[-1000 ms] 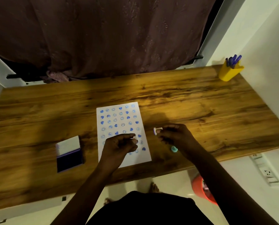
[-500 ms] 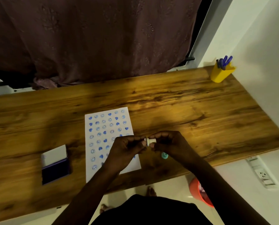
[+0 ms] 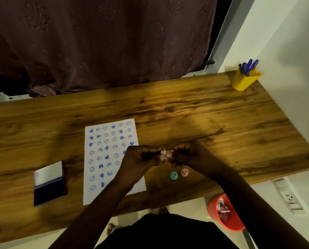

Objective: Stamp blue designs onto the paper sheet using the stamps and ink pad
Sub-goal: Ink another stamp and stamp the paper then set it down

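Note:
A white paper sheet (image 3: 103, 159) covered in blue hearts and smiley faces lies on the wooden desk (image 3: 204, 119). My left hand (image 3: 141, 159) and my right hand (image 3: 186, 155) meet over the sheet's right edge, both pinching a small white stamp (image 3: 165, 152) between their fingertips. A teal stamp (image 3: 173, 175) and a pink stamp (image 3: 184, 172) stand on the desk just below my right hand. The open ink pad (image 3: 48, 184), with a white lid and a dark blue pad, lies left of the sheet.
A yellow cup (image 3: 243, 80) with blue pens stands at the desk's far right corner by the wall. A dark curtain (image 3: 96, 42) hangs behind the desk. An orange bin (image 3: 225, 212) sits on the floor below the front edge, near wall sockets (image 3: 288, 196).
My hands came together: the right brought the white stamp to the left, and now both hold it. The teal and pink stamps now show on the desk. The view shifted.

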